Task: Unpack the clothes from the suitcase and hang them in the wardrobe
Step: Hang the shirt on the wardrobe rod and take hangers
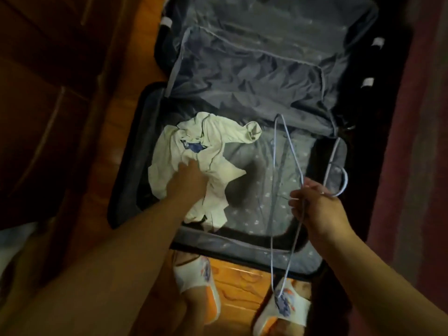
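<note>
The crumpled cream-white shirt (201,163) lies in the near half of the open dark suitcase with grey lining (254,76). The left hand (190,180) grips it. The right hand (317,207) pinches a thin light-blue wire hanger (276,170) above the suitcase.

Dim room, orange-brown wooden floor (116,132) (glossy grain), dark wooden panelling (48,81) left, reddish drape (421,141) right.

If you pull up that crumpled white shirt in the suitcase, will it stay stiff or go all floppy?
Probably floppy: the crumpled white cloth shirt already lies in soft folds. It likely weighs little, since the left hand alone gathers it. Its loose sleeve would probably dangle.
</note>
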The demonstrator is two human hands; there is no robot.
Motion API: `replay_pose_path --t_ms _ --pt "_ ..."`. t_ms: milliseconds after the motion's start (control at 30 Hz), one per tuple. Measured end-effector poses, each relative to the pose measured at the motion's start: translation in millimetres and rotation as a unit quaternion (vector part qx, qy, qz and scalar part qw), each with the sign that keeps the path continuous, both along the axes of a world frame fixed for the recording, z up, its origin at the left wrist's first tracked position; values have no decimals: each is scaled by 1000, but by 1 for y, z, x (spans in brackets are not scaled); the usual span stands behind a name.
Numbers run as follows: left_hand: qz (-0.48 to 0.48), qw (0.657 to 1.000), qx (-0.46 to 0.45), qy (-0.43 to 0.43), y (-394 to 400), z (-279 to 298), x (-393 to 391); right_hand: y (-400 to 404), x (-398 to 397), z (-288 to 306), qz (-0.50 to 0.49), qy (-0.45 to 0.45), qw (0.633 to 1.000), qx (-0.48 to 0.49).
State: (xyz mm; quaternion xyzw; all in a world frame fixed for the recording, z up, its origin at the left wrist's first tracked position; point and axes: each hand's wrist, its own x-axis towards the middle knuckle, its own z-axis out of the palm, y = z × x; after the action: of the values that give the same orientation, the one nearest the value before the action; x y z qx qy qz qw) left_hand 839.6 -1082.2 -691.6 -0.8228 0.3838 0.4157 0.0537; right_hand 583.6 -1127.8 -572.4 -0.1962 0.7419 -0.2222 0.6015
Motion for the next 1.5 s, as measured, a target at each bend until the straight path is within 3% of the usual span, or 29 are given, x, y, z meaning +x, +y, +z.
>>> replay_pose_path --t_ms 67,233,367,500,700,900,1067,1233,1333,1433,1500 --pt "-13 999 -48 -15 -29 -34 15 2 -1 -27 -16 9 1000 -15" --pt "-116 993 -34 13 -43 -66 13 35 -14 -39 8 28 999 -42" --pt "-5 993 -79 84 -6 -12 -11 54 -24 7 32 26 999 -25" --pt "160 968 -87 171 36 112 -30 58 -23 87 48 35 998 -16" --pt "214 926 -200 237 55 364 -22 40 -34 249 155 25 986 -59" --pt "205 877 -329 285 46 653 -22 13 -57 441 365 -25 907 -207" --pt "159 863 -403 258 68 859 -25 -5 -29 584 468 -56 833 -291" --pt "127 861 -426 249 94 964 -42 13 26 707 538 -158 729 -394" --pt "106 855 -424 280 107 993 -46 25 51 736 557 -185 699 -409" --pt "86 848 -422 311 126 1011 -40 28 63 738 581 -127 691 -411" --pt "64 879 -406 243 143 1014 -25 23 62 742 602 -63 675 -422"
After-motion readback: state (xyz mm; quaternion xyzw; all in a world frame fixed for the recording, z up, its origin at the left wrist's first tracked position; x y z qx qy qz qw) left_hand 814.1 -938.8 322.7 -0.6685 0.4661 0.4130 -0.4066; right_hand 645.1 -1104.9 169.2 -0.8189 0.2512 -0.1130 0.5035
